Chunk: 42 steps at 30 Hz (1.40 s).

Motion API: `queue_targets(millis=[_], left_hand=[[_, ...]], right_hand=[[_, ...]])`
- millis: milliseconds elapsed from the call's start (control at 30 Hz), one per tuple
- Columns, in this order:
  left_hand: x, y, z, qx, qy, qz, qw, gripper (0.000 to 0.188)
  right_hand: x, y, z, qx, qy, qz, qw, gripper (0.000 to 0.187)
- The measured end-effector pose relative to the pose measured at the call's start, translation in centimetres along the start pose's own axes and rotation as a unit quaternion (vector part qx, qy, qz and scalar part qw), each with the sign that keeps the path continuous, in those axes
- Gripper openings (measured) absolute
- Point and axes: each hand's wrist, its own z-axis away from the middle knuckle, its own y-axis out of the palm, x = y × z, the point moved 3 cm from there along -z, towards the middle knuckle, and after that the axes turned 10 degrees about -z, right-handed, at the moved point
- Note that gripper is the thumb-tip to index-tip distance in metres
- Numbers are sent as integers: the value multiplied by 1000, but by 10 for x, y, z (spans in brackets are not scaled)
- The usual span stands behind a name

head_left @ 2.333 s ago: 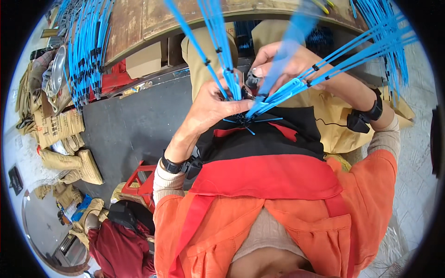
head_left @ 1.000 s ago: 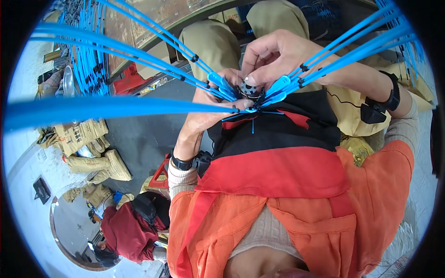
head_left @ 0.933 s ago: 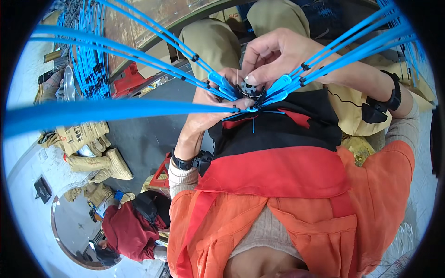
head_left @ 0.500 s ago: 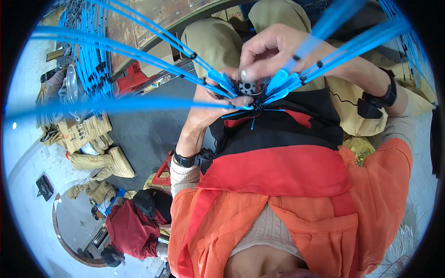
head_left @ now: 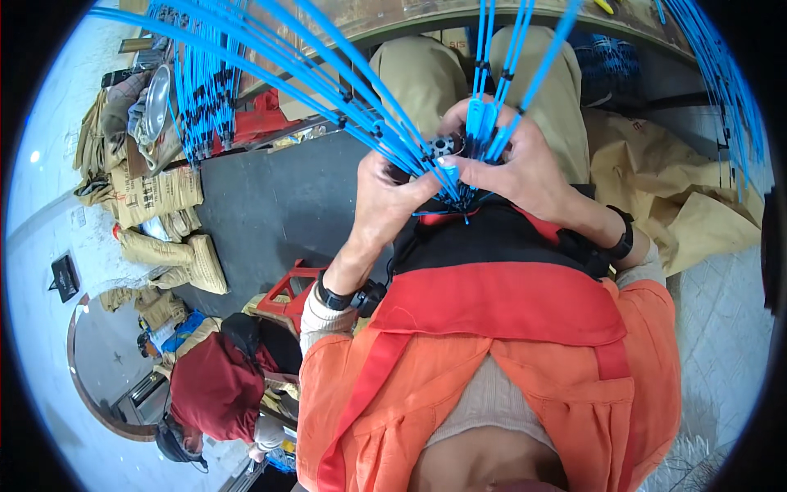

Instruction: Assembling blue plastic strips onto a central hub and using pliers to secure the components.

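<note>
Blue rods (head_left: pixel 475 121) gripped by left hand (head_left: pixel 384 199) and right hand (head_left: pixel 526 170)

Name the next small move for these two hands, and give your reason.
Probably a gentle inward press with both thumbs, the left hand and right hand steady around the dark round hub. The thumbs lie close together where the blue rods gather, while the rods' far ends spread apart, so pressing there would likely steady the bunch.

This looks like a workshop. Bundles of blue rods (head_left: pixel 213 94) crowd the left end of a worn wooden table (head_left: pixel 410 13), tan sacks (head_left: pixel 207 262) lie at left, and a co-worker (head_left: pixel 217 385) bends at near left.
</note>
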Motion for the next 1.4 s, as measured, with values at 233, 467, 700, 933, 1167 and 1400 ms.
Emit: queue_targets(millis=[233,467,700,933,1167,1400], left_hand=[[36,-82,-29,190,-74,99,974,59],[17,-54,-54,277,51,-47,958,40],[14,-42,-44,192,40,26,980,18],[19,-41,-59,214,34,81,973,26],[24,-40,-62,216,104,117,964,20],[35,-37,-60,204,71,167,962,16]], right_hand=[[5,18,8,-16,-72,51,996,34],[3,15,6,1,-107,77,991,37],[-1,5,-1,3,-105,46,993,35],[-5,-1,-8,12,-94,33,995,35],[-5,1,-10,19,-84,24,996,35],[1,3,-12,27,-51,32,998,33]])
